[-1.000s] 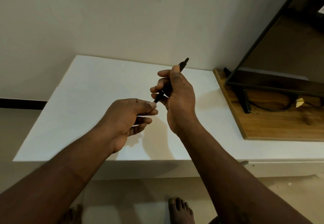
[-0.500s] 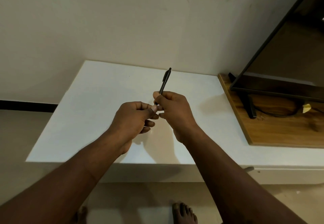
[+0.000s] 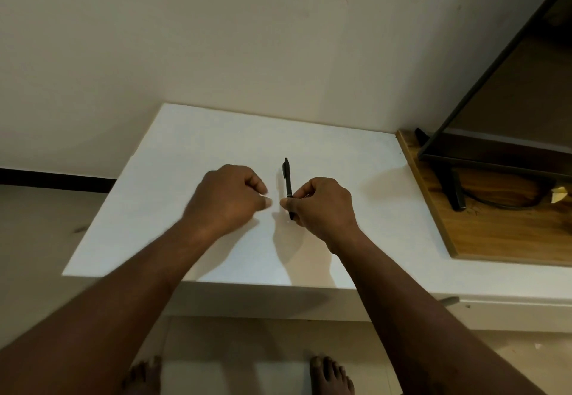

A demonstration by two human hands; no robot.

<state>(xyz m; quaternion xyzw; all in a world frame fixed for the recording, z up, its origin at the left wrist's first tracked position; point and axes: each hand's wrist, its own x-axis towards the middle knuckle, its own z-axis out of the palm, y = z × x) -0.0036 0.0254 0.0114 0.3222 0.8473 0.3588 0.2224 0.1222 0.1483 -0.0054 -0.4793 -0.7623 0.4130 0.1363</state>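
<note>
A black pen (image 3: pixel 288 178) stands nearly upright over the white tabletop (image 3: pixel 185 178), clip end up. My right hand (image 3: pixel 322 209) pinches its lower part between thumb and curled fingers. My left hand (image 3: pixel 227 198) hovers just to the left of the pen with its fingers curled into a loose fist, a small gap apart from the right hand. I cannot tell whether the left fingers hold anything small.
A wooden board (image 3: pixel 495 227) lies on the right of the table and carries a dark screen (image 3: pixel 510 100) on a black stand, with a cable beside it. The wall rises directly behind the table. My bare feet (image 3: pixel 331 376) stand on the floor below the front edge.
My hands have lowered toward the tabletop and parted; the left no longer touches the right. The pen has swung from a tilt to nearly upright.
</note>
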